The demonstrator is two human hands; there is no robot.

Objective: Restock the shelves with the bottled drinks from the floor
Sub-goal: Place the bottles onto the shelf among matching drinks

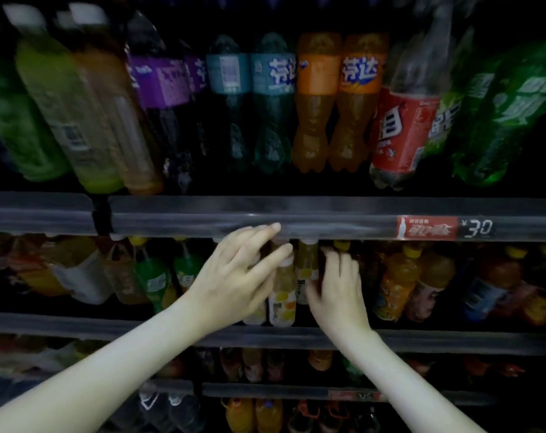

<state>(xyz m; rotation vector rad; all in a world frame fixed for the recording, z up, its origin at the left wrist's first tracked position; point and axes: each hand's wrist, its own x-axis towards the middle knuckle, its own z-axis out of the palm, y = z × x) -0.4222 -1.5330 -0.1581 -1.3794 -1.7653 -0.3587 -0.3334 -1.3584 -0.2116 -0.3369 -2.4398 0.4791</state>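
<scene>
1. The left hand (234, 276) is spread wide, its fingers nearly straight and laid over the cap and shoulder of a pale yellow bottle (282, 295); no closed grasp shows. The right hand (338, 285) is blurred, with its fingers pointing up beside a neighbouring pale bottle (306, 270). I cannot tell whether it holds that one.
2. Both pale bottles stand upright at the front edge of the middle shelf (421, 340), about midway along it. Their caps sit just under the rail of the upper shelf (202, 220).
3. The step in hand, as I judge it, is seating bottles into their row rather than fetching more.
4. The next move likely calls for pushing them straight back from the front edge, upright and labels forward. They should not knock the green-label bottles (154, 276) to the left or the orange drinks (396, 282) to the right.
5. The floor stock is out of view, so I cannot judge how much remains.
</scene>
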